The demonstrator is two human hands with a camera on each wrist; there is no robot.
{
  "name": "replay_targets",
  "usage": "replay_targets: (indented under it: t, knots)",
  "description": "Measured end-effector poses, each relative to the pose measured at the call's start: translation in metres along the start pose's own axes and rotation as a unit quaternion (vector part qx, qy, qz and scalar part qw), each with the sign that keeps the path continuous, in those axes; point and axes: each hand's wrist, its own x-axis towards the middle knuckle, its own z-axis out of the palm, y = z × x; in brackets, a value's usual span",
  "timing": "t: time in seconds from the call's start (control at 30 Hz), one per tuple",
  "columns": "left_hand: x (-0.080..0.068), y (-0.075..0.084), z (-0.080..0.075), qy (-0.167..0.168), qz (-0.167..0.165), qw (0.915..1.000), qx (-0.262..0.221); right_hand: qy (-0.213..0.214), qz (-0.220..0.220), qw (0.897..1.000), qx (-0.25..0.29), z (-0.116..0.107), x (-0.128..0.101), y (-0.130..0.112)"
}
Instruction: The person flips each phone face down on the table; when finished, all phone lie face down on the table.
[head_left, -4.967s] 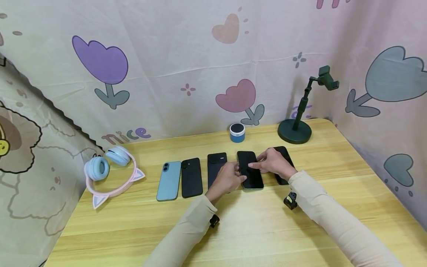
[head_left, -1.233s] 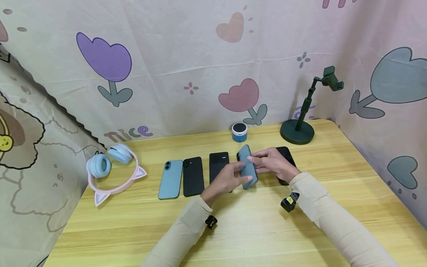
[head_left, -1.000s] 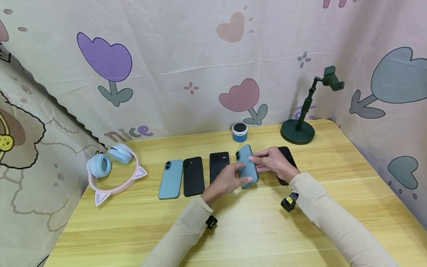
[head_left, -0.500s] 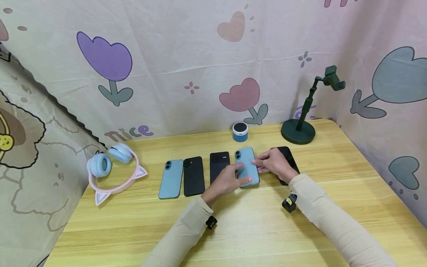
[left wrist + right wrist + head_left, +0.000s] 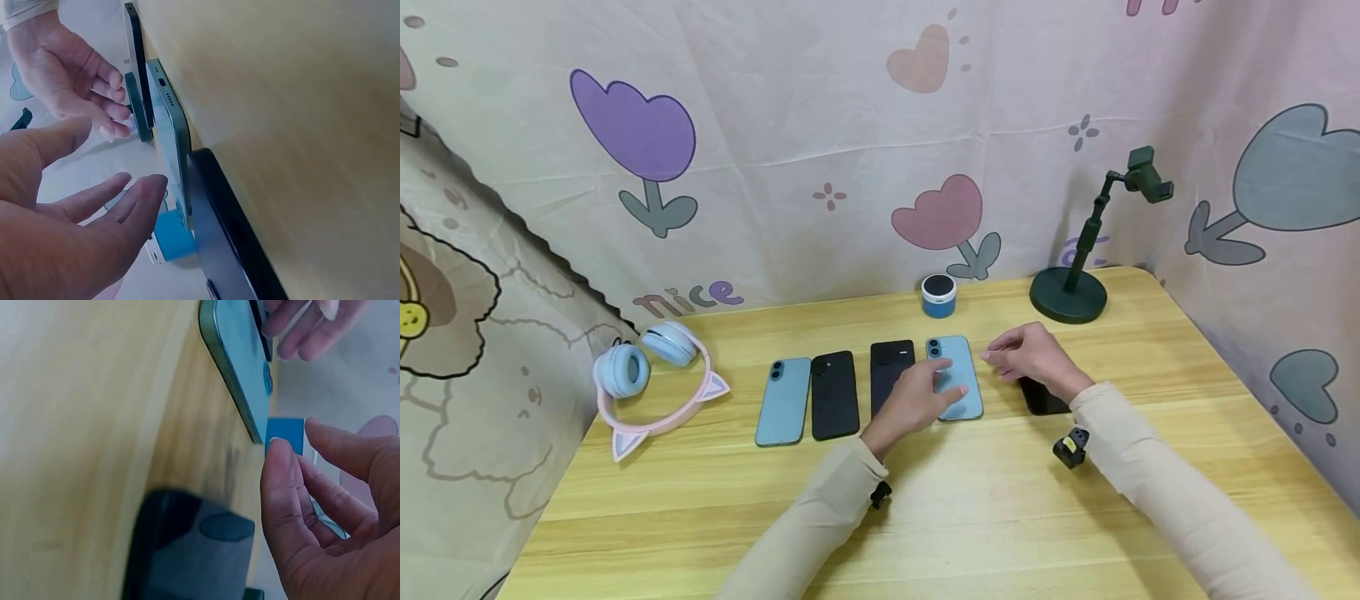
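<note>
A light-blue phone (image 5: 967, 367) lies flat on the table, back and camera lenses upward. My left hand (image 5: 913, 402) hovers over its left side, thumb and fingers apart; the left wrist view shows a gap between the fingertips (image 5: 150, 184) and that phone. Off to its right, my right hand (image 5: 1037, 360) is raised with loosely bent fingers and nothing in them. Beneath the right hand is a black phone (image 5: 1043, 400), its upper part hidden in the head view. Left of the blue phone lies a dark phone (image 5: 889, 367) with a wide camera block, partly covered by my left hand.
Farther left in the row are a black phone (image 5: 835, 400) and another light-blue phone (image 5: 783, 404). Pink cat-ear headphones (image 5: 670, 423) sit at the far left. Behind the row stand a small blue-and-white speaker (image 5: 938, 302) and a dark green phone stand (image 5: 1069, 296).
The light-blue phone lay screen up, was tilted up on its side between both hands, and now lies back up. My right hand has let go of it and moved right.
</note>
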Motion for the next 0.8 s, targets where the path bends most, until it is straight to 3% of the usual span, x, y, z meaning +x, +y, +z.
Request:
replay_targets:
  t: [0.53,0.7,0.8]
  knots:
    - [0.021,0.022,0.029,-0.004,0.022,0.9978,0.062,0.019,0.013,0.996,-0.09,-0.052,-0.017,0.014]
    - [0.025,0.03,0.039,-0.013,0.01,0.9976,0.066,0.025,0.025,0.993,-0.114,-0.063,-0.021,0.025]
    - [0.028,0.033,0.044,-0.012,0.023,0.9961,0.085,0.032,0.029,0.991,-0.126,-0.067,-0.022,0.031]
